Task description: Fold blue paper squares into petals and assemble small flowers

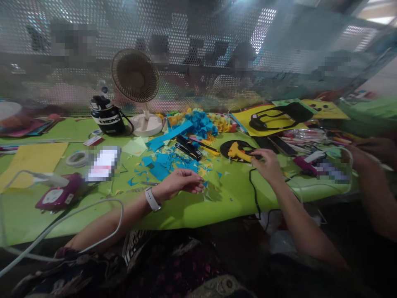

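Observation:
My left hand (181, 182) rests on the green table (235, 194) among blue and yellow paper scraps (169, 163), its fingers curled together; a white watch is on that wrist. Whether it pinches a scrap I cannot make out. My right hand (268, 163) reaches forward and touches the rear of a yellow glue gun (237, 152) that lies on a black disc (229, 145). A black cord (254, 194) runs from the gun over the table's front edge.
A small desk fan (136, 82), a black mug (107, 116), a tape roll (77, 158), a purple device (58, 194) with white cable, a black stapler (189, 150) and a heap of folded paper (198, 122) stand behind. Another person's arm (372, 182) reaches in at right.

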`<state>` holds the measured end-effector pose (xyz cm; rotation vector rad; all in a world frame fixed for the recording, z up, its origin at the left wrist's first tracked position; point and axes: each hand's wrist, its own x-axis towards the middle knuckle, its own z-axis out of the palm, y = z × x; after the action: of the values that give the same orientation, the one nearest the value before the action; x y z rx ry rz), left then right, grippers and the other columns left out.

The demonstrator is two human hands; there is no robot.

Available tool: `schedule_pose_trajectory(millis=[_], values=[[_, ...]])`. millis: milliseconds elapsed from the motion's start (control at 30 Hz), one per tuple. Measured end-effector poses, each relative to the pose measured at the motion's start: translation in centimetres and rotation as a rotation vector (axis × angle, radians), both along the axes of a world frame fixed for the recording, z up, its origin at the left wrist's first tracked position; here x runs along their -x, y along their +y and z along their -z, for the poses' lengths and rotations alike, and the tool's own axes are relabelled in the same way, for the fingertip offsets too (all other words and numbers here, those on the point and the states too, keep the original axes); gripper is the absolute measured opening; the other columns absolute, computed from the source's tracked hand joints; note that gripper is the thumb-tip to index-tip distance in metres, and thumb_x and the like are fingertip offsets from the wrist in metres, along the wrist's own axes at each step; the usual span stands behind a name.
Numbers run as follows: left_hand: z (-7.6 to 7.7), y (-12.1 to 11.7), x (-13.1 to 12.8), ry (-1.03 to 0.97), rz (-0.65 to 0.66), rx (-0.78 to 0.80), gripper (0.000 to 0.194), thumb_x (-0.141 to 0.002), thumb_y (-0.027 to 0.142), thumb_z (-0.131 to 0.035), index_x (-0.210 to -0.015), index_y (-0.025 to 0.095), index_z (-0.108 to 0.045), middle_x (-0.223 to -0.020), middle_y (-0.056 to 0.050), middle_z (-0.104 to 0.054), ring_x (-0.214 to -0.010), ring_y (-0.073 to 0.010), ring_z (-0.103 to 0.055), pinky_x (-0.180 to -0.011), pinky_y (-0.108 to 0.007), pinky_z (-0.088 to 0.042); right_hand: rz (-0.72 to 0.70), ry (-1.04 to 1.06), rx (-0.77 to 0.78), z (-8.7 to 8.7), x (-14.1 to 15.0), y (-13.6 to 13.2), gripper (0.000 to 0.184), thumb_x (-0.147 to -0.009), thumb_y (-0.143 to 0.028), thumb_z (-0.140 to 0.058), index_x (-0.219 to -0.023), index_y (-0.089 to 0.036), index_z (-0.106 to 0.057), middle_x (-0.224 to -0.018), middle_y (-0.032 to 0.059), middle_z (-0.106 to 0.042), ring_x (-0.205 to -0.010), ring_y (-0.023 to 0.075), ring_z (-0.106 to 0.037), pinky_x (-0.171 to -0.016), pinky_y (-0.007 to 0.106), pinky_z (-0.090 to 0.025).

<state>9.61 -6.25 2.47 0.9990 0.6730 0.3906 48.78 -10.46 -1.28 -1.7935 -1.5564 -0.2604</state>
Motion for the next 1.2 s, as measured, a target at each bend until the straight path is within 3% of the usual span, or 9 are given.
schedule_pose_trajectory(millis=[267, 433, 600, 733, 867, 967, 1033, 1100, 1200], values=[[0.5, 0.0, 0.0, -0.002, 0.024, 0.0, 0.029, -0.07, 0.035, -0.088, -0.08, 0.012, -0.073, -0.078, -0.008, -0.078, -0.066, -0.0119, -0.072, -0.062, -0.021, -0.054, -0.016, -0.316, 0.414, -0.2, 3.5, 0.8, 0.026, -0.089, -0.036, -0.061, -0.107, -0.022, -0.073, -0.093, 0.011, -0.075, -0.09, 0.0287, -0.067, -0.075, 0.037, -0.05], [0.7, 0.2, -0.1, 0.003, 0.027, -0.01, 0.031, -0.07, 0.035, -0.089, -0.081, 0.011, -0.072, -0.079, -0.008, -0.077, -0.065, -0.0118, -0.072, -0.063, -0.022, -0.055, 0.001, -0.395, 0.456, -0.1, 3.7, 2.3, 0.021, -0.094, -0.029, -0.052, -0.096, -0.024, -0.073, -0.103, 0.0105, -0.076, -0.097, 0.0281, -0.067, -0.077, 0.037, -0.048], [0.8, 0.2, 0.1, 0.007, 0.031, -0.003, 0.034, -0.068, 0.038, -0.09, -0.081, 0.011, -0.072, -0.077, -0.006, -0.077, -0.065, -0.0114, -0.072, -0.061, -0.02, -0.054, 0.066, -0.215, 0.409, -1.1, 3.9, 1.9, 0.022, -0.091, -0.028, -0.05, -0.088, -0.02, -0.07, -0.102, 0.0135, -0.075, -0.094, 0.0285, -0.067, -0.075, 0.037, -0.048], [0.6, 0.1, 0.1, -0.019, 0.03, -0.01, 0.04, -0.064, 0.041, -0.091, -0.081, 0.011, -0.072, -0.076, -0.007, -0.077, -0.064, -0.0111, -0.071, -0.061, -0.02, -0.054, -0.16, 0.058, 0.446, -2.5, 4.8, -0.3, 0.026, -0.089, -0.043, -0.054, -0.087, -0.022, -0.069, -0.083, 0.007, -0.073, -0.072, 0.0227, -0.064, -0.066, 0.034, -0.046], [0.2, 0.2, -0.1, -0.008, 0.003, -0.036, 0.041, -0.063, 0.041, -0.091, -0.079, 0.01, -0.07, -0.075, -0.007, -0.076, -0.064, -0.0118, -0.072, -0.062, -0.021, -0.055, -0.277, 0.073, 0.488, -3.9, 7.8, -1.6, 0.047, -0.087, -0.064, -0.057, -0.063, -0.024, -0.062, -0.063, 0.0032, -0.062, -0.06, 0.0194, -0.056, -0.063, 0.034, -0.043], [0.2, 0.1, -0.2, 0.001, -0.034, -0.088, 0.038, -0.067, 0.04, -0.089, -0.08, 0.01, -0.07, -0.076, -0.008, -0.077, -0.066, -0.0132, -0.072, -0.065, -0.023, -0.057, -0.35, 0.196, 0.363, -5.1, 11.1, -1.2, 0.039, -0.086, -0.061, -0.061, -0.09, -0.023, -0.072, -0.086, 0.0063, -0.072, -0.073, 0.0212, -0.062, -0.071, 0.036, -0.048], [0.2, 0.1, -0.1, 0.001, -0.067, -0.143, 0.034, -0.072, 0.037, -0.087, -0.082, 0.01, -0.07, -0.077, -0.008, -0.077, -0.068, -0.014, -0.073, -0.068, -0.025, -0.058, -0.471, 0.377, 0.409, -5.9, 13.6, -0.7, 0.043, -0.085, -0.06, -0.064, -0.104, -0.023, -0.072, -0.093, 0.0068, -0.074, -0.079, 0.0217, -0.066, -0.074, 0.036, -0.052], [0.3, 0.1, 0.1, -0.003, -0.087, -0.201, 0.03, -0.075, 0.035, -0.085, -0.082, 0.01, -0.07, -0.077, -0.008, -0.077, -0.069, -0.0142, -0.074, -0.07, -0.026, -0.058, -0.579, 0.47, 0.455, -6.7, 16.0, -0.1, 0.044, -0.086, -0.061, -0.064, -0.103, -0.021, -0.072, -0.092, 0.0066, -0.074, -0.08, 0.0213, -0.066, -0.075, 0.036, -0.053], [0.3, 0.1, 0.4, -0.015, -0.094, -0.288, 0.028, -0.078, 0.036, -0.082, -0.082, 0.01, -0.069, -0.076, -0.008, -0.076, -0.069, -0.014, -0.074, -0.071, -0.025, -0.059, -0.636, 0.433, 0.485, -7.2, 18.8, 0.6, 0.04, -0.085, -0.058, -0.066, -0.1, -0.021, -0.071, -0.092, 0.0063, -0.073, -0.081, 0.0209, -0.066, -0.075, 0.035, -0.052]])
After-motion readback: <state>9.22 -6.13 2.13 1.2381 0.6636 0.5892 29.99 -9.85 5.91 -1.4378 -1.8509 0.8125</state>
